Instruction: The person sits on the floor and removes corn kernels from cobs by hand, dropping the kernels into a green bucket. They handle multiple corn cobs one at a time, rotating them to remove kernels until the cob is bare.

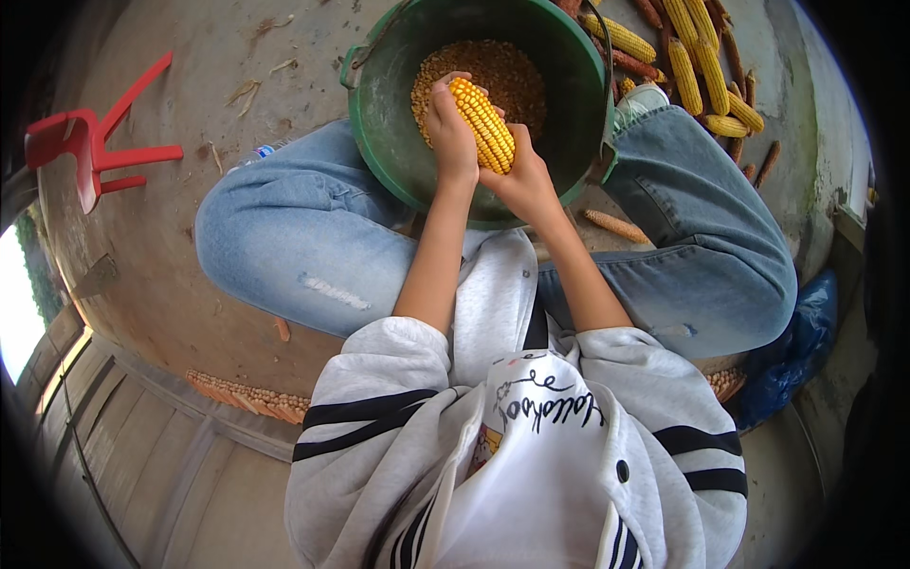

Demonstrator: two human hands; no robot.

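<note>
Both my hands grip one ear of yellow corn (485, 126), full of kernels, above a green plastic bucket (384, 160). My left hand (453, 139) wraps the far end and left side of the ear. Around its near end, on the right, my right hand (527, 178) is closed. Loose corn kernels (490, 60) cover part of the bucket's bottom; the hands hide some of them. The bucket stands between my bent legs, its wire handle (606, 64) lying down at the right rim.
Unshelled corn ears (686, 75) and reddish cobs (633, 64) lie in a heap at upper right. One pale cob (616, 226) rests beside the bucket. A red plastic chair (89, 153) is at left, a plastic bottle (259, 154) by my left knee, a blue plastic bag (793, 348) at right.
</note>
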